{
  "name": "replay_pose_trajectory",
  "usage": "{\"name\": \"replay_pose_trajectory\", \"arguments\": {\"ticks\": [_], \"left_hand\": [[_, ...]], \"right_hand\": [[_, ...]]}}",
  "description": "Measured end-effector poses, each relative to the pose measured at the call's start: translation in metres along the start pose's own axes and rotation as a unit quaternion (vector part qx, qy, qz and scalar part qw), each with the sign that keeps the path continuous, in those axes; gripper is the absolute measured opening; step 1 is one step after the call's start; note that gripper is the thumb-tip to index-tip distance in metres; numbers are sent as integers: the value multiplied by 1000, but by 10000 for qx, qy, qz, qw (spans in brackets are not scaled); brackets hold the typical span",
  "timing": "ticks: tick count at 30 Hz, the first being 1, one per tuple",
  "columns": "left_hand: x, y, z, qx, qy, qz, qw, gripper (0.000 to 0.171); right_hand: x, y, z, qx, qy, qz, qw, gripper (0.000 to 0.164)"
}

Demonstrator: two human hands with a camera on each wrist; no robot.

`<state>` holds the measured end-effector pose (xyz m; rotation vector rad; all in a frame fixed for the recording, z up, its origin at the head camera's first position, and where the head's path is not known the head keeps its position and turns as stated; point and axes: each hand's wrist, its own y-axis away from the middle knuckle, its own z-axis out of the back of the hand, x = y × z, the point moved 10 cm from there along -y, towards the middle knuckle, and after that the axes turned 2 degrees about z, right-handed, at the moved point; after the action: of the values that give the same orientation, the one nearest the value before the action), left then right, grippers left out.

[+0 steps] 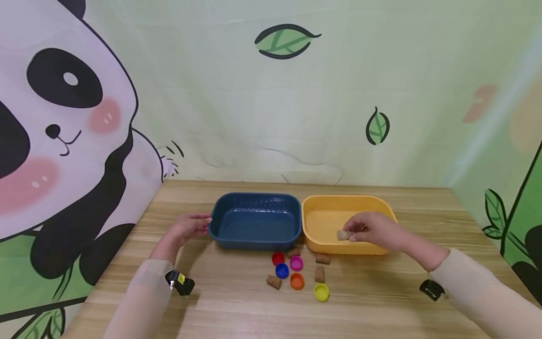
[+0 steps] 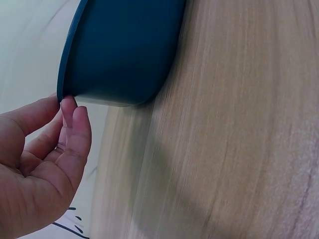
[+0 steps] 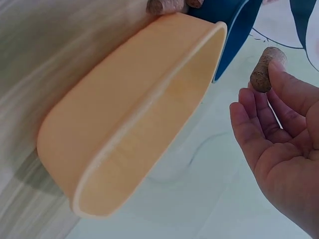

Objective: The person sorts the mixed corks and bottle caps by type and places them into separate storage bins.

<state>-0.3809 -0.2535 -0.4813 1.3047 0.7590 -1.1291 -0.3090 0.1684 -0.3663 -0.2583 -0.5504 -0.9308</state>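
In the head view, my left hand [image 1: 189,227] is at the left end of a dark blue plastic bin [image 1: 254,246]. Its thumb and fingertips pinch the bin's rim, as the left wrist view shows at the corner of the blue wall [image 2: 119,55]. Above the yellow bin [image 1: 338,248], my right hand [image 1: 372,229] holds a cork [image 1: 342,235] between thumb and fingertips. The right wrist view has this tapered brown cork [image 3: 261,74] raised beyond the yellow bin's rim. Both bins stand side by side, touching or nearly so.
Before the bins lie several loose corks, among them one cork [image 1: 274,281] at left and another [image 1: 319,274] at right. Coloured caps are scattered among them: red [image 1: 278,258], pink [image 1: 296,262], blue [image 1: 282,270], orange [image 1: 297,281], yellow [image 1: 322,292]. Behind the wooden table [image 1: 237,310] hangs a printed backdrop.
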Motion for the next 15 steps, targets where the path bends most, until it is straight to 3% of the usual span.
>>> {"name": "replay_pose_trajectory", "arguments": {"ticks": [15], "left_hand": [[0, -1, -1, 26, 89, -60, 9999, 50]], "right_hand": [[-1, -13, 32, 0, -14, 45, 10000, 24]]}}
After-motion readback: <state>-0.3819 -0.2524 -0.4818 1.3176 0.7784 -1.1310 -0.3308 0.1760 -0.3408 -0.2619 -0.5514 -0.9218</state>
